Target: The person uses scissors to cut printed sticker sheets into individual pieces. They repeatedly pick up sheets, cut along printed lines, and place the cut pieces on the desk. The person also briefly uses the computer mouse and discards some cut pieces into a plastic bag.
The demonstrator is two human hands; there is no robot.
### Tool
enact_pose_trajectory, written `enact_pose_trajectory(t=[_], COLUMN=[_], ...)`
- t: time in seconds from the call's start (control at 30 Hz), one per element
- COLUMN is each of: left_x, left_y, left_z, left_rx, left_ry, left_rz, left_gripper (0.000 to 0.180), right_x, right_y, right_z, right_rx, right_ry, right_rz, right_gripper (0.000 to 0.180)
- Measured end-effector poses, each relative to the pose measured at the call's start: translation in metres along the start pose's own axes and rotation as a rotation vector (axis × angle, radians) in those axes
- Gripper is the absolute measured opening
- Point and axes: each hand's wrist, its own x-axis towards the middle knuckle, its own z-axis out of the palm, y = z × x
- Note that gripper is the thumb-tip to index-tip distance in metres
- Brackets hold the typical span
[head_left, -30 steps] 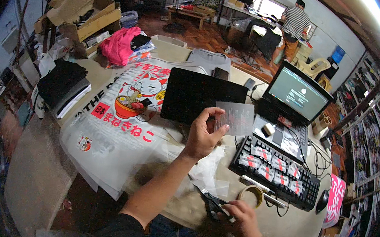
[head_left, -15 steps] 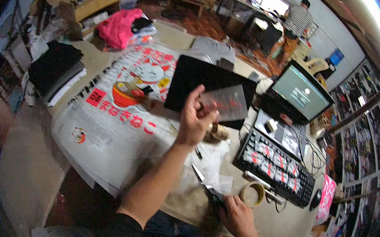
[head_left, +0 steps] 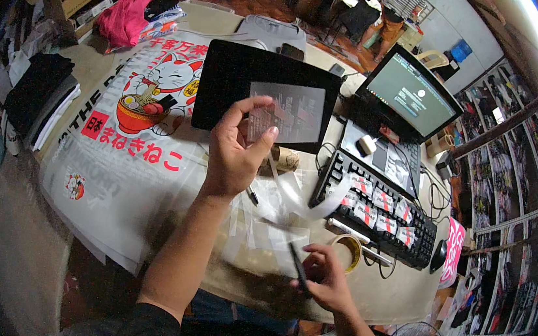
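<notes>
In my left hand point(head_left: 236, 155) is a small translucent sheet of film point(head_left: 301, 112) with faint print, pinched between thumb and fingers and raised in front of a flat black panel point(head_left: 224, 91). My right hand point(head_left: 329, 282), low and to the right, is closed around the dark handle of a pair of scissors point(head_left: 298, 266). Motion smears the blades. A pale curved streak point(head_left: 310, 213) shows between the two hands; whether it is blade or film I cannot tell. Just beside my right hand lies a roll of tape point(head_left: 347, 251).
Rightward are a black keyboard point(head_left: 376, 205) carrying several small labels, a laptop point(head_left: 414, 101) and a mouse point(head_left: 440, 255). A large cat-and-noodle-bowl print point(head_left: 152, 97) covers the table's left. Pink cloth point(head_left: 127, 18) and a dark folded stack point(head_left: 38, 91) lie beyond. A person point(head_left: 400, 14) stands far back.
The scissors have come up off the table in my right hand. My left hand still holds the film, now turned more squarely to view. The view has shifted, moving the scene left and up.
</notes>
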Motion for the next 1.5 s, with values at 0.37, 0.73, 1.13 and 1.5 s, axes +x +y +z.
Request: enact_pose_trajectory(t=[0.37, 0.73, 1.13, 1.5], left_x=[0.008, 0.01, 0.026, 0.025], left_y=[-0.005, -0.01, -0.004, 0.0], left_z=[-0.013, -0.014, -0.052, -0.053], left_rx=[0.007, -0.093, -0.176, -0.148], left_ry=[0.15, 0.118, 0.329, 0.279], left_rz=[-0.039, -0.055, -0.031, -0.08], left_gripper=[0.041, 0.037, 0.034, 0.041], right_x=[-0.019, -0.028, 0.032, 0.017], right_y=[-0.002, -0.017, -0.005, -0.013], right_z=[-0.018, -0.031, 0.008, 0.046], right_rx=[-0.049, -0.234, -1.134, -0.371], right_ry=[0.305, 0.593, 0.436, 0.263], right_rz=[-0.052, -0.333, -0.384, -0.202], right_gripper=[0.054, 0.052, 0.05, 0.049])
